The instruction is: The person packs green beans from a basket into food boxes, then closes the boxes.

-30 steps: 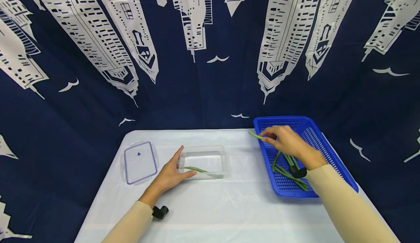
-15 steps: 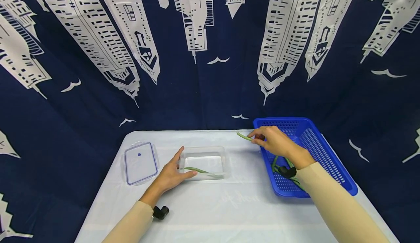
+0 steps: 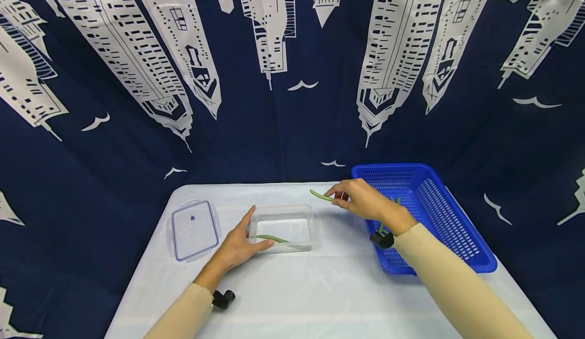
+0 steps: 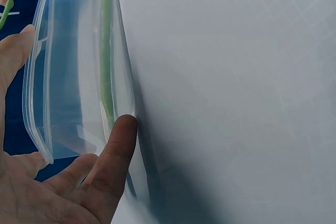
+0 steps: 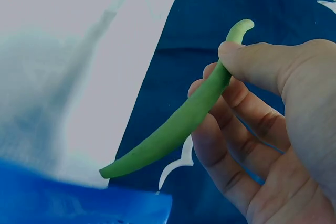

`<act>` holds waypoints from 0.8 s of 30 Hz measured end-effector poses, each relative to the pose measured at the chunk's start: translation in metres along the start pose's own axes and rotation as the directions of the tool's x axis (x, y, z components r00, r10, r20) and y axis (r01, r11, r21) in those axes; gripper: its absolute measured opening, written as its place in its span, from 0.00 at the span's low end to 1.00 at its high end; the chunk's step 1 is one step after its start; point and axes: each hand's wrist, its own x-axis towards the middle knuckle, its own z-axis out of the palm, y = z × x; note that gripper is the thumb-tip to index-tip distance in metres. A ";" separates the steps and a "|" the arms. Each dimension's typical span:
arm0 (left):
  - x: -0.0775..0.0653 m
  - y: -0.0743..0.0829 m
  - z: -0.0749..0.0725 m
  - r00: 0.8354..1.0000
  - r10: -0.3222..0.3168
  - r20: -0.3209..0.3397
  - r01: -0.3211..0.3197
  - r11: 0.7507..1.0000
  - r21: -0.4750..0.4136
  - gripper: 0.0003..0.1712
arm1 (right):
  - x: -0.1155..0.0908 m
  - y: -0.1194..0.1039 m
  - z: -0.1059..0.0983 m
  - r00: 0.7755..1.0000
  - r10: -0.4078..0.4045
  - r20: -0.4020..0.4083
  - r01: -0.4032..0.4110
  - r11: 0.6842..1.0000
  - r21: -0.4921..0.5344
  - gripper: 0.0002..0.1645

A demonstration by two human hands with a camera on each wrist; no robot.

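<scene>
Grip on the right, the right grip (image 3: 358, 196), is closed on a single green bean (image 3: 321, 195), pinched between thumb and fingertips; the right wrist view confirms this, with both ends of the bean projecting free. Its fingers are now beyond the left edge of the blue basket (image 3: 436, 202), while the wrist remains over it. A second ago the right grip stood above the basket; it has since travelled left, and the bean is now over the gap between the basket and the clear container (image 3: 285, 224), nearer the latter, and not yet above it.

Left grip (image 3: 238, 245) spans the left end of the container, thumb at the front wall, and its position is unchanged. One bean (image 3: 272, 238) lies inside the container along the front side. The lid (image 3: 195, 229) lies detached on the bench (image 3: 274, 298), left of the container, likewise undisturbed.

Assessment: the change indicates a transfer under way, the pick complete and the placing outstanding. More beans (image 3: 381, 227) remain in the basket, partly hidden by the right arm; their number cannot be told. Principal risk, in my judgement: the bean catching the container's rim if carried too low.
</scene>
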 end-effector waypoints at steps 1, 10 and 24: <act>0.000 0.000 0.000 1.000 0.000 -0.002 0.000 1.000 0.000 0.74 | 0.002 -0.002 0.001 1.000 -0.014 0.000 0.014 1.000 -0.004 0.15; 0.002 -0.001 0.001 1.000 0.021 -0.003 -0.021 1.000 -0.013 0.74 | 0.019 -0.017 0.009 0.997 -0.080 0.018 0.080 0.997 -0.006 0.16; 0.001 -0.002 0.000 1.000 0.004 -0.003 -0.004 1.000 -0.005 0.74 | 0.046 -0.040 0.025 0.993 -0.092 0.078 0.089 0.995 0.049 0.17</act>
